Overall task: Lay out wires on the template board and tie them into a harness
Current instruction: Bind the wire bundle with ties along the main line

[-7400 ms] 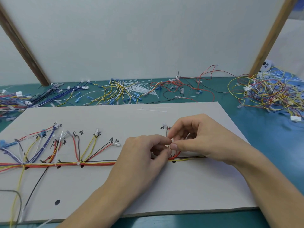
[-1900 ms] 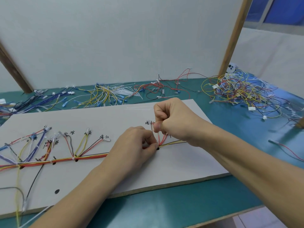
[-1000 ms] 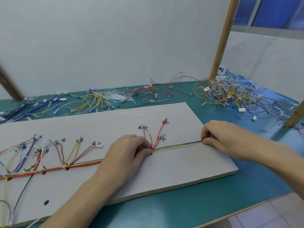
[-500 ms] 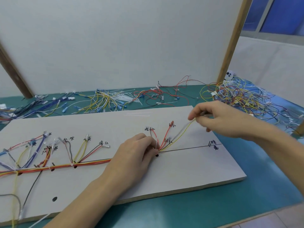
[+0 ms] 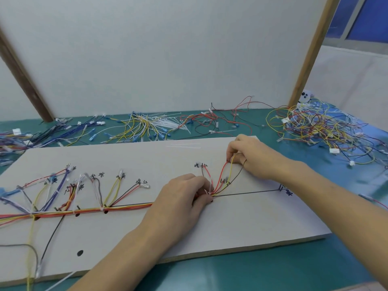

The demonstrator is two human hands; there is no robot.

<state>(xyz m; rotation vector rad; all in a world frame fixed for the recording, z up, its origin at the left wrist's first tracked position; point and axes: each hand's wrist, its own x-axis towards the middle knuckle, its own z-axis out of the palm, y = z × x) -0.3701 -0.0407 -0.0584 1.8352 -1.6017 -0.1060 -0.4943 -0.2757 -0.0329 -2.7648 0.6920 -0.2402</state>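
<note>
Left of the left hand [image 5: 184, 198], which pins the branch point, the bundle [image 5: 88, 211] looks tied, while the right hand [image 5: 252, 158] pinches untied wire ends [image 5: 228, 171].

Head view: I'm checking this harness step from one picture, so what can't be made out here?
- Junction under the left hand: the fingers cover it, so any tie there is hidden.
- Wire ends in the right hand: hidden by curled fingers.
- Handwritten labels on the template board: too small and blurred to read.
- Wire bundle: cut off by the left edge.
</note>
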